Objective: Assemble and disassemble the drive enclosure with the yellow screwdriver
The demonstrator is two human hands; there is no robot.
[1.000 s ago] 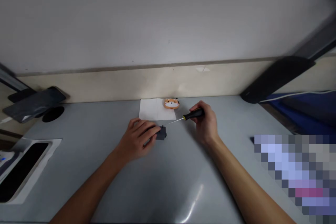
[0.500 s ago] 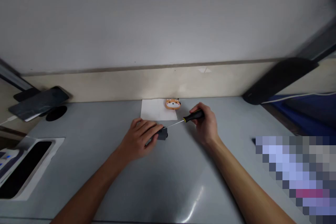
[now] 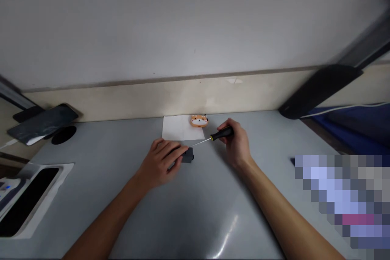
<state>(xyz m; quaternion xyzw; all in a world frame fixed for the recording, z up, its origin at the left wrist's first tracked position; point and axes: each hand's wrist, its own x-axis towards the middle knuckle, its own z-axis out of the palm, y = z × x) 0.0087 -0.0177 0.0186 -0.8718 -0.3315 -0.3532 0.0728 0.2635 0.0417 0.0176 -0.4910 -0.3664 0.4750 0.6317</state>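
Observation:
My left hand [image 3: 163,161] is closed round a small dark grey block-shaped device [image 3: 188,155] on the table, with its right end showing past the fingers. In my right hand [image 3: 237,144] is a screwdriver [image 3: 223,133] with a black handle and a yellow collar. Its thin metal shaft points left and slightly down, reaching the top of the device by my left fingertips. Whether the tip touches the device or a finger, I cannot tell. Behind the device lies a white sheet of paper [image 3: 179,128], and an orange-and-white animal-face case [image 3: 199,121] rests on its right side.
On the grey table [image 3: 183,219], a phone [image 3: 42,124] leans on a stand at the far left. A black-topped tray-like item [image 3: 30,203] lies at the near left. A dark upright object [image 3: 319,91] stands at the back right, and the wall closes off the back.
The view has shifted slightly. Both hands keep nearly the same places, with the screwdriver still angled toward the device.

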